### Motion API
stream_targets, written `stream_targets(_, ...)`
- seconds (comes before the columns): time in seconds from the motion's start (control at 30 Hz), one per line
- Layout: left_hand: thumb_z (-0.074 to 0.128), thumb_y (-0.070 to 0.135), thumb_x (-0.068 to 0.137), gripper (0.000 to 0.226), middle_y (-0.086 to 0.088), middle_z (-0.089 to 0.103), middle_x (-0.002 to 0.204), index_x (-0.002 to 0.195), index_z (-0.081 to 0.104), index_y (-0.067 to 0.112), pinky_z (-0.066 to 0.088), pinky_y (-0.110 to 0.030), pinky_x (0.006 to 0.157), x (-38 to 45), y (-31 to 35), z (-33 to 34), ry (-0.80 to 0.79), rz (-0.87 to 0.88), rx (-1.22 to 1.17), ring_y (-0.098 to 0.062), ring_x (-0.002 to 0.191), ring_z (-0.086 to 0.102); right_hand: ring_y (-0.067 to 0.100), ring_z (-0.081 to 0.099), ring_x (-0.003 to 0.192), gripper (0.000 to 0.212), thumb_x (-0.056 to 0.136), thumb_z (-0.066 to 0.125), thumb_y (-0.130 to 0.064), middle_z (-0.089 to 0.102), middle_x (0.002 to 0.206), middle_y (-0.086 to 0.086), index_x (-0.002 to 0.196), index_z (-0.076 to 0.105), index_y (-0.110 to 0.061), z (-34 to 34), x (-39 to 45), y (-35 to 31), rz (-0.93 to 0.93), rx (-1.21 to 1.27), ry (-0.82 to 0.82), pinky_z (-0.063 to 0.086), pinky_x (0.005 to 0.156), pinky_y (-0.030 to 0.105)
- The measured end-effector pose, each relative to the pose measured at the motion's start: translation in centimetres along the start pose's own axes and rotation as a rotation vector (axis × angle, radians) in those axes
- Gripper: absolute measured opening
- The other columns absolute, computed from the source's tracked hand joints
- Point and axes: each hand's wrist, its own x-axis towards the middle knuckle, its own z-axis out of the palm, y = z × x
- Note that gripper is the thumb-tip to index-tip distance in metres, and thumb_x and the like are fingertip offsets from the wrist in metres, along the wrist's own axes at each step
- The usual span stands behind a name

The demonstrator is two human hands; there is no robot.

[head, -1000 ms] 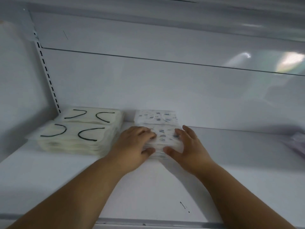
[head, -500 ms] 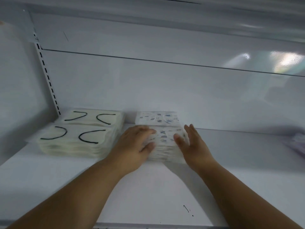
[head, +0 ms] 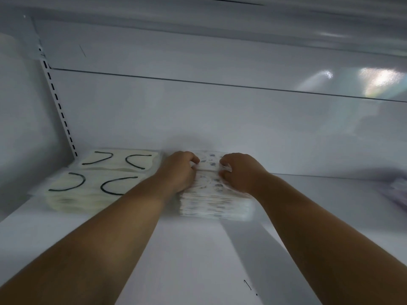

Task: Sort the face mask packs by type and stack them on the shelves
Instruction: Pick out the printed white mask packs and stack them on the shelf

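the stack of white face mask packs printed with small blue-grey shapes (head: 212,194) sits on the white shelf board (head: 189,260), straight ahead of the person and between the two forearms, its long axis running away from the camera toward the pale back wall (head: 220,119). both hands sit on its far top part: the left hand (head: 178,170) on the left side with fingers curled down over the top pack, the right hand (head: 240,172) on the right side, its fingers likewise curled and seeming to pinch the upper packs at their edge. the hands are about equally near, one to each side, so a squaring or pushing move toward the wall would likely be shared evenly. just beside the printed stack on the left, and possibly touching it, lie the cream face mask packs with black ear loops (head: 99,183), in two piles one behind the other; the left wrist covers the seam, so contact cannot be told. the fingertips are hidden under the knuckles, the stack's far end is hidden by the hands, and motion blur smears the pack edges. a purplish object (head: 396,192) at the right edge is cut off and too blurred to name.
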Motion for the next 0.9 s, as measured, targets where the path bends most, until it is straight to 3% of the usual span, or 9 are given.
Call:
stream_targets(0.13,0.066,0.022,0.089,0.034,-0.003,0.062,0.131,0.123,0.065,0.025,0.04,-0.025,0.09,0.3,0.0,-0.5,-0.01,0.006,0.04,-0.023,0.118,0.058,0.025,0.06,0.108,0.022,0.097,0.054,-0.025,0.066,0.115,0.003,0.114,0.065,-0.016,-0.8,0.2,0.2,-0.011,-0.063,0.015,0.048,0.095,0.037)
stream_targets(0.3,0.06,0.018,0.092,0.03,-0.003,0.066,0.125,0.119,0.069,0.024,0.046,-0.031,0.095,1.2,-0.2,-1.3,0.025,0.074,0.109,-0.023,0.115,0.059,0.024,0.061,0.091,0.019,0.1,0.042,-0.022,0.065,0.097,-0.001,0.096,0.061,-0.022,-0.7,0.9,0.7,-0.006,-0.037,0.098,0.053,0.084,0.038)
stream_targets(0.4,0.053,0.016,0.096,0.028,-0.003,0.071,0.115,0.113,0.074,0.022,0.048,-0.031,0.089,1.2,-0.1,-1.7,0.063,0.149,0.14,-0.025,0.106,0.063,0.023,0.059,0.081,0.017,0.1,0.04,-0.013,0.061,0.088,-0.001,0.094,0.054,-0.021,-0.9,0.9,0.6,-0.033,-0.097,0.157,0.044,0.076,0.033)
stream_targets(0.5,0.055,0.013,0.095,0.027,-0.003,0.074,0.104,0.109,0.077,0.022,0.051,-0.035,0.082,1.0,-0.3,-1.9,0.222,0.262,0.111,-0.027,0.096,0.065,0.02,0.052,0.069,0.015,0.094,0.049,-0.003,0.058,0.08,-0.003,0.094,0.054,-0.017,-0.8,0.6,0.5,-0.095,-0.177,0.414,0.038,0.072,0.033)
stream_targets(0.63,0.064,0.005,0.09,0.023,-0.002,0.076,0.097,0.102,0.079,0.017,0.05,-0.03,0.078,-0.2,-0.4,-2.0,0.385,0.375,0.049,-0.022,0.088,0.067,0.02,0.043,0.05,0.027,0.07,0.066,0.011,0.049,0.06,-0.004,0.073,0.055,-0.013,-0.1,-1.0,0.9,-0.251,-0.158,0.718,0.039,0.06,0.03)
stream_targets(0.73,0.07,0.001,0.082,0.02,-0.002,0.075,0.089,0.093,0.079,0.015,0.052,-0.031,0.075,-1.2,-0.7,-1.7,0.393,0.443,0.121,-0.024,0.081,0.068,0.023,0.046,0.052,0.023,0.071,0.065,0.009,0.052,0.062,-0.002,0.073,0.056,-0.013,1.3,-2.4,1.3,-0.323,-0.165,0.708,0.044,0.061,0.034)
stream_targets(0.9,0.069,0.001,0.076,0.019,0.0,0.068,0.086,0.086,0.072,0.017,0.034,-0.028,0.069,-0.4,-0.3,-1.4,0.266,0.355,0.266,-0.024,0.085,0.057,0.026,0.058,0.065,0.013,0.08,0.064,-0.001,0.061,0.073,0.0,0.081,0.06,-0.014,2.0,-1.2,1.8,-0.257,-0.193,0.52,0.043,0.07,0.035)
